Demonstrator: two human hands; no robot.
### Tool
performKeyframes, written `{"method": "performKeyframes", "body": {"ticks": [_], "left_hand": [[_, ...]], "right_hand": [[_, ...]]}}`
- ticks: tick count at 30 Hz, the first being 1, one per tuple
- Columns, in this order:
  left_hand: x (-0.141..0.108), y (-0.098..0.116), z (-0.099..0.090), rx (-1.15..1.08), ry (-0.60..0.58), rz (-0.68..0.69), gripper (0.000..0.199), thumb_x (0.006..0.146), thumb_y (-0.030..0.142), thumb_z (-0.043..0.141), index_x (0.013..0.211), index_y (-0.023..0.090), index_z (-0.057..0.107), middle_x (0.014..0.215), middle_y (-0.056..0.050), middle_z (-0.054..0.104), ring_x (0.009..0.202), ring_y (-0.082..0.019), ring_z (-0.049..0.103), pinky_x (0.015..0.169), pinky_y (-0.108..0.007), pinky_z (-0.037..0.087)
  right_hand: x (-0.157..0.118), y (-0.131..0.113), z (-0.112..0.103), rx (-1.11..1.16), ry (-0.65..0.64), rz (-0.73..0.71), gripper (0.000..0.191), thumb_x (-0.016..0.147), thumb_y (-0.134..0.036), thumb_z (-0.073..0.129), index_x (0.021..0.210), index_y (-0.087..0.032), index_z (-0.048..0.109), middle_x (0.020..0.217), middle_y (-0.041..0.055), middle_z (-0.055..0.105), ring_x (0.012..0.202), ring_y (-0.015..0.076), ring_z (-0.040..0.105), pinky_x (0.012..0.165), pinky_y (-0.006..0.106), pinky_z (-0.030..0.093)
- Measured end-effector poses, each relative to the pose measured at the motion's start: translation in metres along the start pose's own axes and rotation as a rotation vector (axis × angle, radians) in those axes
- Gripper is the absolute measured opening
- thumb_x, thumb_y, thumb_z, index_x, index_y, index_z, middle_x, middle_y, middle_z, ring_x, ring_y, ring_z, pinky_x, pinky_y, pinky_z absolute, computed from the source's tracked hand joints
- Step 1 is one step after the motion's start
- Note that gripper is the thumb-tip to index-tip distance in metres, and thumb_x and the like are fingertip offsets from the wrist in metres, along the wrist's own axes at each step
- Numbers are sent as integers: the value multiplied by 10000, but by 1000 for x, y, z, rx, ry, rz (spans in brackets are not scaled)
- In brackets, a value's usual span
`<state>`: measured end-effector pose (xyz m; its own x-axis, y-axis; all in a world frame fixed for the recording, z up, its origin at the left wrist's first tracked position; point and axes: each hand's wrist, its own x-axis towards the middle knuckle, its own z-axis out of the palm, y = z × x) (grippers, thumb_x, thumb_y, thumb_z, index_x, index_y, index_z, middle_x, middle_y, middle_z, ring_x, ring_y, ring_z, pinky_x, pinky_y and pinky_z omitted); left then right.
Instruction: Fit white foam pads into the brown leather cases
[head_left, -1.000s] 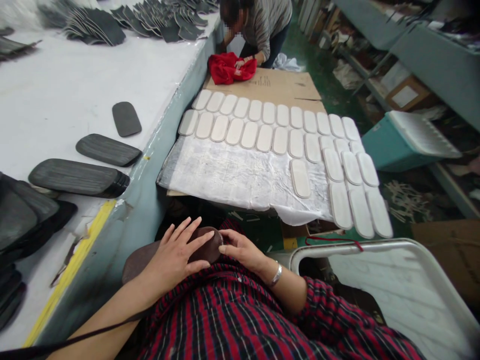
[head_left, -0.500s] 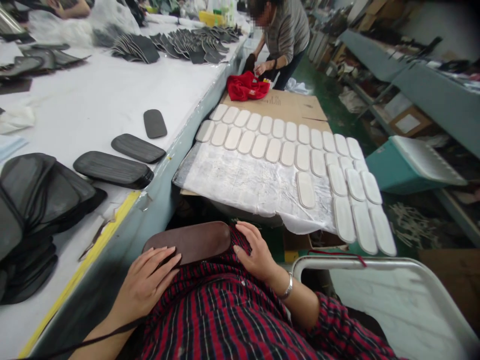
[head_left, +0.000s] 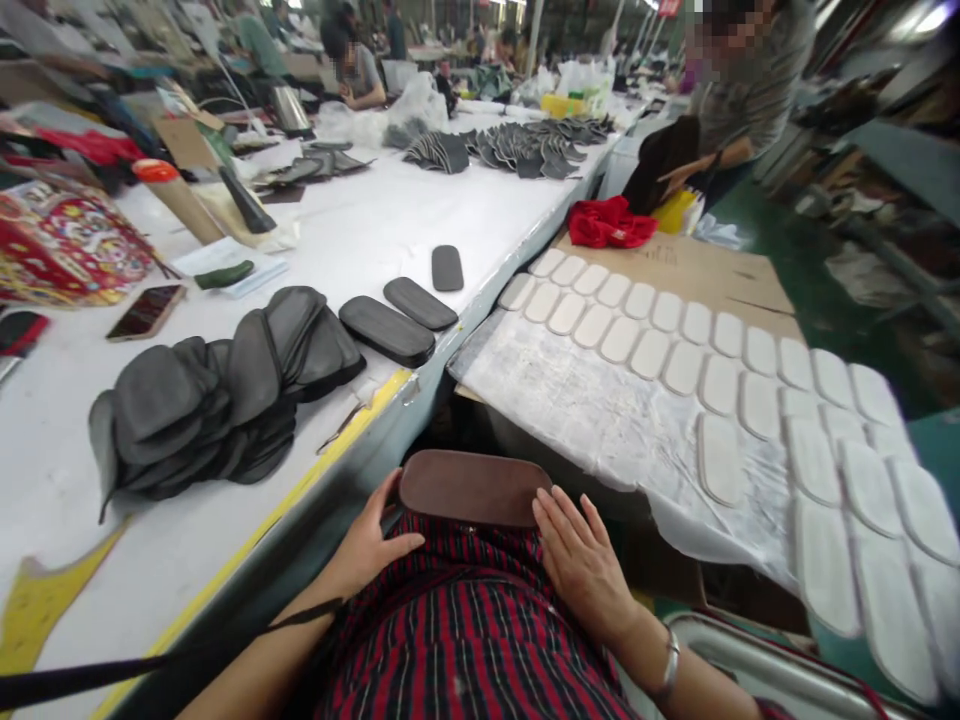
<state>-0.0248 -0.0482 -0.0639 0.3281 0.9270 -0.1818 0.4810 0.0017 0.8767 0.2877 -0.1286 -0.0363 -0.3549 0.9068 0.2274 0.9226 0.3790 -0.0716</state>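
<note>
A brown, smooth oblong pad with rounded ends [head_left: 474, 490] lies across my lap on the red-and-black striped cloth. At its left end is my left hand [head_left: 371, 550], fingers along the edge and thumb spread away from them. My right hand [head_left: 581, 560] rests its outstretched fingers on the pad's right end. Neither hand wraps round the pad. On the table to the left lie a stack of dark oblong pads [head_left: 386, 330], a smaller dark pad [head_left: 420, 303] and a single one [head_left: 448, 268]. Nearer is a loose heap of dark grey pads [head_left: 161, 385].
On the right, a plastic-covered board [head_left: 540, 385] carries rows of white oblong pads [head_left: 720, 455]. A red cloth [head_left: 611, 222] lies beyond, beside a standing co-worker [head_left: 757, 90]. The white table [head_left: 375, 220] holds a phone [head_left: 146, 312] and a red patterned box [head_left: 75, 240].
My view has swung left and up. My left hand has shifted from the pad's face to its left end. My right hand has come to rest on its right end.
</note>
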Motion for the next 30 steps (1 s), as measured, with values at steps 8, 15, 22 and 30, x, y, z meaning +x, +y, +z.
{"method": "performKeyframes", "body": {"ticks": [8,15,22,30], "left_hand": [[3,13,25,-224,58,62,815,810,458,532,1422,151,90,1453,-153,270,1329,-250,270,1102,-450,205],[4,13,36,-105,164,-9,757,817,437,516,1409,153,139,1453,-171,256,1340,-259,242,1097,-488,202],[0,5,35,-191,122,-50,603,894,378,361,1416,151,161,1473,-165,214,1355,-250,175,1098,-509,177],[8,9,34,-326,106,-140,624,882,465,340,1386,113,233,1451,-165,275,1339,-234,251,1105,-481,191]], "right_hand": [[47,-30,0,-2,-70,-105,538,817,-151,478,1346,-112,387,1426,133,293,1326,295,217,1066,480,259],[76,-58,16,7,-120,-248,574,812,-145,460,1367,-65,334,1441,141,248,1332,295,193,1054,467,286],[96,-63,17,70,-232,-362,591,851,-283,471,1379,-68,312,1464,121,188,1351,284,120,1084,446,222],[122,-46,-10,260,-430,-367,778,804,-465,531,1414,-96,220,1483,82,138,1362,223,86,1123,405,157]]}}
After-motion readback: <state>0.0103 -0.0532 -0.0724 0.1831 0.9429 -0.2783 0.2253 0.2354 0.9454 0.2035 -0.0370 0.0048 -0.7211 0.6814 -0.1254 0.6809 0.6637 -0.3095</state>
